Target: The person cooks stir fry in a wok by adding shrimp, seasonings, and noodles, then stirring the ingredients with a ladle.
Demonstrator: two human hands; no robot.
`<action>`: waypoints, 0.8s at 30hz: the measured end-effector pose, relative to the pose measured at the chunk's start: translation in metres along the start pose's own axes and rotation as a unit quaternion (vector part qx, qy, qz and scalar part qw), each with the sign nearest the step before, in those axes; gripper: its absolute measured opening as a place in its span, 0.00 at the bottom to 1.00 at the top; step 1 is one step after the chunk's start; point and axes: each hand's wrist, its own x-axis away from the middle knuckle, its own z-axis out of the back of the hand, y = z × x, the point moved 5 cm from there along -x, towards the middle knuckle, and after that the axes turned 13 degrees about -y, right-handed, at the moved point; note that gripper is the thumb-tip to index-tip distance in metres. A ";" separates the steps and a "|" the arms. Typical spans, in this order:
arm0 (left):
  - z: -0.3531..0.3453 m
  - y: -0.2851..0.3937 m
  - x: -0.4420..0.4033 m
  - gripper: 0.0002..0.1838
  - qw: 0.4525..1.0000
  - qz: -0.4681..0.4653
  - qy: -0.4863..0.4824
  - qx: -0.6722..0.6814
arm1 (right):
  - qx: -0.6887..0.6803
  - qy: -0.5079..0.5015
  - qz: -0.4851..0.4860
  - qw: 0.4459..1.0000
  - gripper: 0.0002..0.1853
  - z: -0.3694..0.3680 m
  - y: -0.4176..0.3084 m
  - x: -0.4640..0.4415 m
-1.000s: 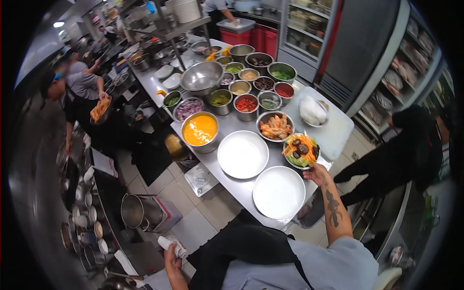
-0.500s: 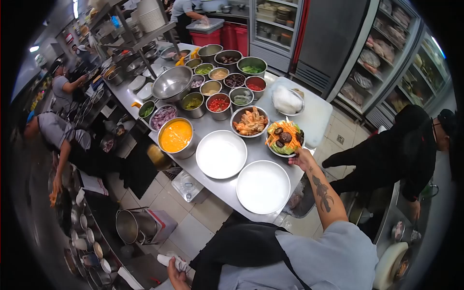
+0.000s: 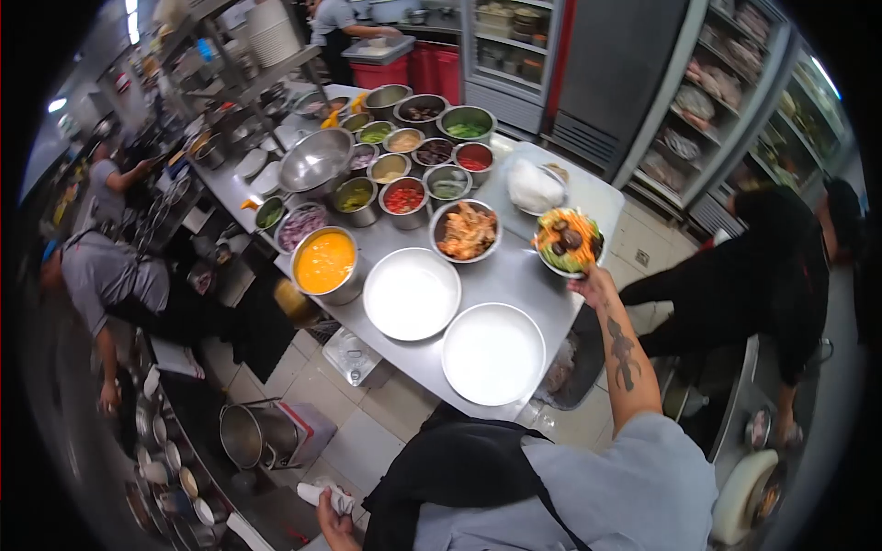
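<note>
My right hand (image 3: 593, 286) grips the near rim of a bowl of vegetables (image 3: 570, 242), with carrot strips, dark mushroom pieces and green leaves in it. The bowl is at the right end of the steel table, by the white cutting board (image 3: 611, 195). Down at my left side, my left hand (image 3: 336, 525) is closed around a white cloth (image 3: 323, 496). Two round white dishes (image 3: 412, 294) lie on the table in front of me. Beyond them stands a metal bowl of orange-brown food pieces (image 3: 467, 230).
Several metal pots of chopped ingredients (image 3: 404, 197) crowd the far side of the table. A pot of orange-yellow liquid (image 3: 326, 261) stands at the left edge. One person in black (image 3: 763, 275) bends over at the right; others in grey shirts (image 3: 119, 275) work at the left.
My right hand has moved the vegetable bowl to the right, away from the bowl of orange-brown pieces. My left hand still holds the cloth. The person in black has shifted slightly.
</note>
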 end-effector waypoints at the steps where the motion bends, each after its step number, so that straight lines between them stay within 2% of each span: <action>1: -0.008 0.006 0.000 0.18 0.997 -0.037 -0.012 -0.064 | -0.001 0.009 0.001 1.000 0.14 0.006 -0.005 -0.004; 3: -0.061 0.039 0.025 0.16 0.932 -0.165 -0.043 -0.320 | 0.004 0.028 -0.002 1.000 0.14 0.013 -0.014 -0.014; 5: -0.043 0.027 0.011 0.14 0.993 -0.022 -0.032 -0.110 | 0.004 0.040 -0.013 0.999 0.14 0.013 -0.022 -0.021; 6: -0.038 0.024 0.007 0.14 0.999 0.049 -0.010 0.000 | 0.001 0.036 -0.018 0.999 0.14 0.013 -0.025 -0.024; 8: -0.038 0.021 0.002 0.13 0.992 0.090 0.038 0.082 | -0.004 0.028 -0.030 0.999 0.14 0.011 -0.030 -0.030; 12: -0.047 0.021 0.002 0.13 0.986 0.105 0.062 0.115 | -0.027 -0.023 -0.040 0.999 0.14 0.003 -0.039 -0.042; 16: -0.053 0.020 0.004 0.12 0.983 0.108 0.070 0.132 | -0.033 -0.029 -0.027 0.999 0.16 -0.002 -0.040 -0.046; 19: -0.055 0.018 0.005 0.12 0.981 0.106 0.074 0.142 | -0.118 -0.114 -0.015 0.986 0.20 -0.010 -0.033 -0.041; 24: -0.060 0.015 0.009 0.12 0.979 0.101 0.083 0.157 | -0.036 -0.074 0.003 0.997 0.18 -0.024 -0.014 -0.021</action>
